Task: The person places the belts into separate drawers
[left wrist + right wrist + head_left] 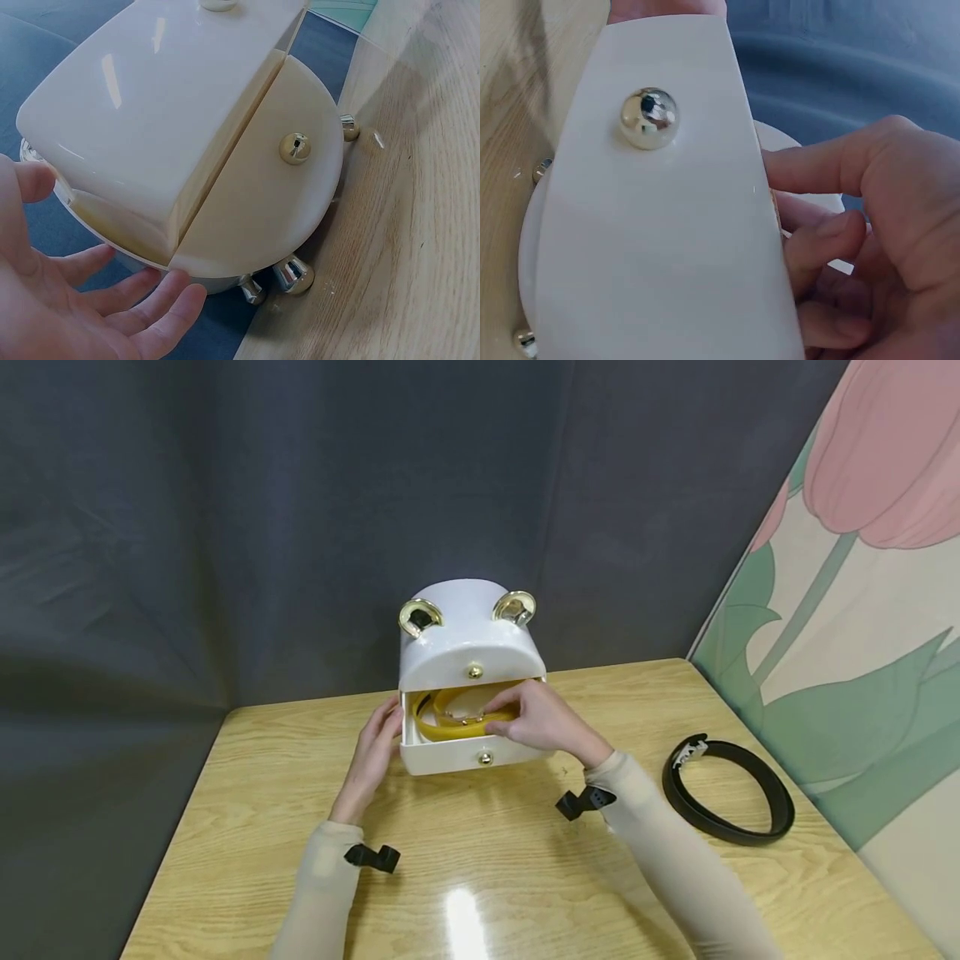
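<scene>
A white rounded box [463,639] with gold-rimmed ears and a gold knob stands on the table, its lower drawer [442,762] pulled out. A yellow belt [448,732] with a gold buckle lies coiled in that drawer. My right hand [538,717] reaches over the drawer's right side, thumb and forefinger pinching the belt; the right wrist view shows its fingers curled past the drawer front, the belt mostly hidden there. My left hand [369,758] is at the box's left side, its fingers [161,307] loosely spread along the wall.
A coiled black belt [729,832] with a silver buckle lies at the right of the wooden table [480,843]. Behind the box hangs a dark curtain [337,510]. To the right is a panel with painted tulips [862,635]. Small gold feet [295,276] support the box.
</scene>
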The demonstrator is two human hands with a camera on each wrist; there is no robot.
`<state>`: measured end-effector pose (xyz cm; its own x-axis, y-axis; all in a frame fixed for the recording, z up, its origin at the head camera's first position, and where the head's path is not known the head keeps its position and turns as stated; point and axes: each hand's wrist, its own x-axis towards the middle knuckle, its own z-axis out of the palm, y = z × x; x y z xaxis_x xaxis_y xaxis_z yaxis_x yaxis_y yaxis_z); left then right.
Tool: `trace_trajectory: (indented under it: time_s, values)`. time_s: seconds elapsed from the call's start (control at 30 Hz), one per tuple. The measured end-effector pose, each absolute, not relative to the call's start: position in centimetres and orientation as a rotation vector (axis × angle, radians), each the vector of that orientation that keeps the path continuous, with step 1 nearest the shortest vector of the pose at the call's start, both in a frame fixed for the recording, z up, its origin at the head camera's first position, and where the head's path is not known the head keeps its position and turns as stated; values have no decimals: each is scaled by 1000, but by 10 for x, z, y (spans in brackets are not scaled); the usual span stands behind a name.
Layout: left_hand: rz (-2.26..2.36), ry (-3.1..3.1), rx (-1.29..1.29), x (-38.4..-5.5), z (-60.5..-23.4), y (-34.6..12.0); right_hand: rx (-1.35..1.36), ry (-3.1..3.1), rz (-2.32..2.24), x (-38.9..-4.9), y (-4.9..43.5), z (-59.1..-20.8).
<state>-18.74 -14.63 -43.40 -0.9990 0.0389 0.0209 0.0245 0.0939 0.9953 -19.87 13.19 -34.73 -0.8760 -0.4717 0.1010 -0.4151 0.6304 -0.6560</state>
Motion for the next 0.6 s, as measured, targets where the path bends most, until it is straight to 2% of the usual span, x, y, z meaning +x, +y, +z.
trace_trajectory:
  time_s: [0.6]
  values:
    - [2128,2294,68,-189,-435,-147,-791,2591,-1019,-220,135,-344]
